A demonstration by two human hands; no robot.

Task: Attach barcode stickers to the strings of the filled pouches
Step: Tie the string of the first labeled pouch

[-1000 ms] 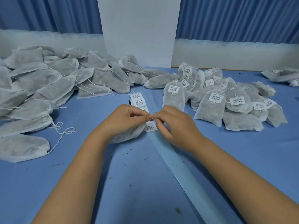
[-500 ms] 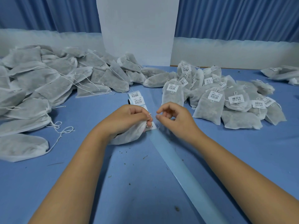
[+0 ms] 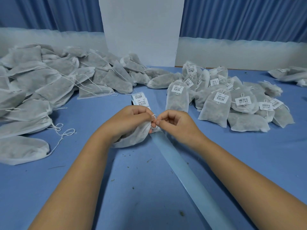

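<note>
Untagged pouches (image 3: 49, 83) form the largest mass on the blue table (image 3: 249, 163), heaped from 9 to 11 o'clock of the hands with loose white drawstrings trailing off them. A smaller heap of tagged pouches (image 3: 232, 103) lies at 1 to 2 o'clock, each with a white barcode label on its string. A few more pouches (image 3: 289, 75) sit well apart at the far edge near 2 o'clock.

A long pale backing strip (image 3: 191, 176) runs from under the hands toward 5 o'clock.

The held pouch (image 3: 132, 136) is at the centre, partly resting on the table and bunched under the left hand (image 3: 127, 120), whose fingers are curled round its gathered neck.

The right hand (image 3: 176, 122) is just beside it at 3 o'clock. Its fingers are curled and its thumb and forefinger tips meet those of the left hand. Whether they pinch the string cannot be told.

The sticker roll (image 3: 139, 100) lies at 12 o'clock, just beyond the left hand. One barcode sticker (image 3: 154, 129) shows right below the meeting fingertips, at the top end of the strip.
</note>
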